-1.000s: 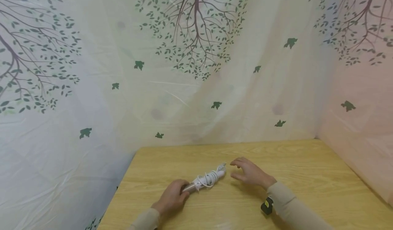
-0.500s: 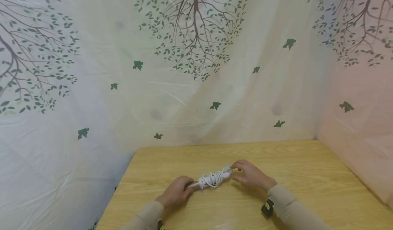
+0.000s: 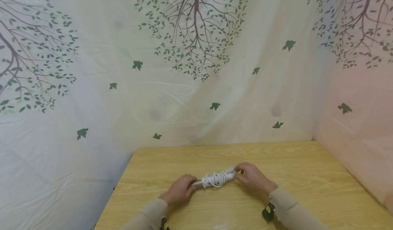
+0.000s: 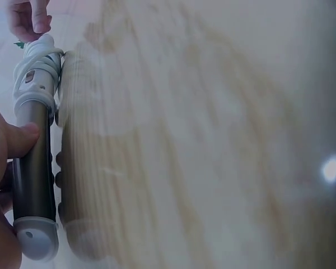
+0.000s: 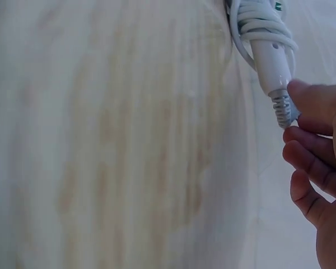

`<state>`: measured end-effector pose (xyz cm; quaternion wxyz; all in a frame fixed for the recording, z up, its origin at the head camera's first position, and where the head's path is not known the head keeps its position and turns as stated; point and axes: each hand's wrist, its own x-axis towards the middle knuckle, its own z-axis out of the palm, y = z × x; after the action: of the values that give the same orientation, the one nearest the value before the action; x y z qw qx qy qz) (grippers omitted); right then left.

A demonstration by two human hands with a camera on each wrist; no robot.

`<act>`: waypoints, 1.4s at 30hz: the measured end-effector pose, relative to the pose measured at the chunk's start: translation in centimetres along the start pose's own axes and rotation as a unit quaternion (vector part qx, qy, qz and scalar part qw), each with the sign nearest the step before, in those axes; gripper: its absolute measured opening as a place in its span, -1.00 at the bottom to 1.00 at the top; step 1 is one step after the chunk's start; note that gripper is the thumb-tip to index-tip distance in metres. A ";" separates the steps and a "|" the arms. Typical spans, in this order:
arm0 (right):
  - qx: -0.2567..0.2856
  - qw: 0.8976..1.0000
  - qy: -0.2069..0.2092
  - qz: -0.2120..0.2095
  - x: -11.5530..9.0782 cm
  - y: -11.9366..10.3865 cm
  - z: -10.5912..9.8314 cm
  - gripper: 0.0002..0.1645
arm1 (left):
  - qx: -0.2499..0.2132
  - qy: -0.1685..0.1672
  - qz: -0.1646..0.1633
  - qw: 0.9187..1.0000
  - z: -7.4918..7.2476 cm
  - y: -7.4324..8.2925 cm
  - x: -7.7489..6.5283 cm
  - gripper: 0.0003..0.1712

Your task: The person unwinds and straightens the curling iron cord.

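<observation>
Woodgrain table [image 3: 212, 206] before tree-printed sheeting [image 3: 184, 97], both hands [image 3: 180, 189] [image 3: 255, 177] in grip on a corded wand [image 4: 33, 179]

Glossy white plastic handle [image 5: 270, 66], smooth metallic-looking barrel [image 4: 33, 174], wood-grained tabletop [image 3: 304, 178], creased, faintly shiny backdrop [image 3: 184, 120]

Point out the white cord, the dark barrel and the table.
White cord [image 5: 263, 27]: right wrist view, on its wound coils.
Dark barrel [image 4: 33, 182]: left wrist view, on its lower middle.
Table [image 3: 215, 206]: head view, on its bare top.
</observation>
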<state>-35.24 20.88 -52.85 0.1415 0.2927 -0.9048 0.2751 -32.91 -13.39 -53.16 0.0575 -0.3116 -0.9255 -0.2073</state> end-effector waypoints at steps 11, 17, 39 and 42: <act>0.018 0.999 0.019 0.044 -0.3 -0.2 -0.1 -0.88 | 0.021 -0.004 0.012 1.000 -0.1 0.9 0.1 -0.67; 0.017 0.999 0.033 0.039 -0.2 -0.3 -0.6 -0.93 | 0.004 0.013 0.002 1.000 -0.5 1.4 0.2 -0.69; 0.005 0.987 0.158 0.000 1.9 -1.3 -3.7 -0.91 | 0.041 0.121 0.028 0.991 -3.5 3.3 1.7 -0.71; 0.014 0.985 0.170 0.005 2.1 -1.6 -4.3 -0.89 | 0.038 0.128 0.033 0.990 -4.1 3.7 1.7 -0.69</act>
<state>-35.55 21.32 -47.83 0.2883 0.2393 -0.8648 0.3343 -32.15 -11.49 -47.69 0.1945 -0.3101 -0.9070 -0.2082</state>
